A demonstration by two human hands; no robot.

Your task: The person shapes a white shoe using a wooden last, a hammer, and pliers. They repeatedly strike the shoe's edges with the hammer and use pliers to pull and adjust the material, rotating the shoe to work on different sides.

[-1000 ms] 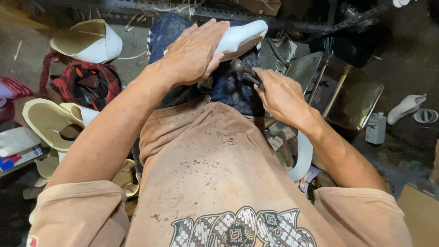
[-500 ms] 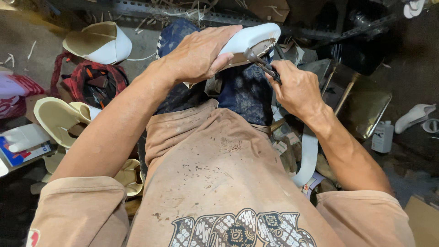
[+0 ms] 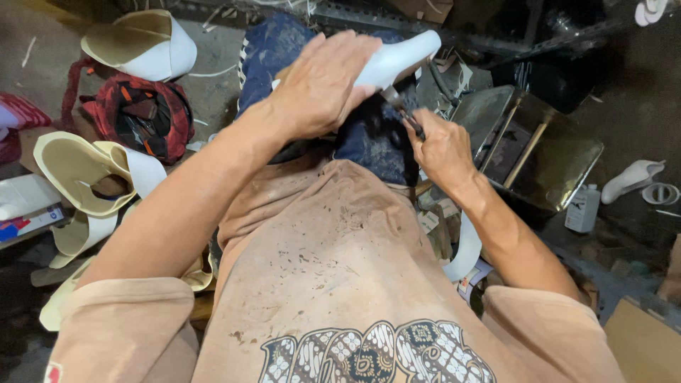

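Pinning white shoe form (image 3: 394, 60) upper centre of frame, left hand (image 3: 323, 89) clamped over it; right hand (image 3: 440, 145) closed on pincers (image 3: 403, 113) biting its underside (jaw tips hidden); keep form braced on knee, pull short, wrist steady

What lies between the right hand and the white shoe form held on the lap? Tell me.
In the head view, a dark metal tool spans that gap: the right hand grips it, its tip reaching the white shoe form that the left hand holds down.
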